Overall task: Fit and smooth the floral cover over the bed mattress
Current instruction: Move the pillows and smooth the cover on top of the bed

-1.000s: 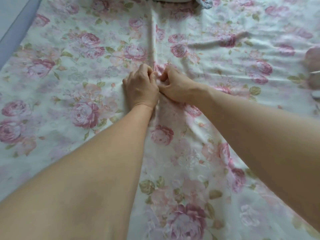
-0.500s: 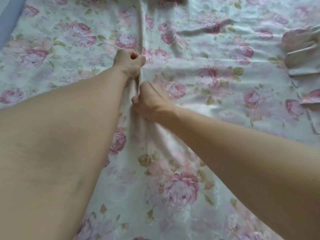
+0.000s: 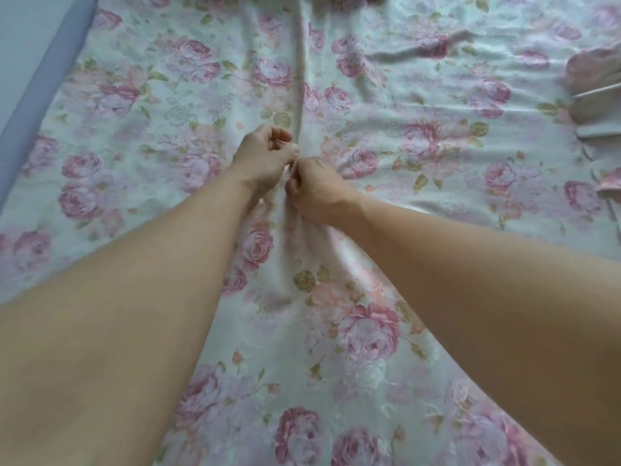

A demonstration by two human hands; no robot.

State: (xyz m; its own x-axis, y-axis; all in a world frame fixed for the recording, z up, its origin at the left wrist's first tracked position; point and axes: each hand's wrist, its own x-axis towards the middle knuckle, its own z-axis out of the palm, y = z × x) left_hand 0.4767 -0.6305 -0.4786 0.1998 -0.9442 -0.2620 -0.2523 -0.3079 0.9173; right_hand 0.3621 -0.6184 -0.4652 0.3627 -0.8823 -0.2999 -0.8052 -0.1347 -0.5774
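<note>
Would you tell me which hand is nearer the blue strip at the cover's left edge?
Left. The left hand lies well right of the blue strip; the right hand is farther right, both pinching the floral cover's centre crease.

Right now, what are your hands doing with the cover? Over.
Left hand, right hand: both pinching the ridge in the cover. Wrinkled, not yet smooth. Nothing blocking.
</note>
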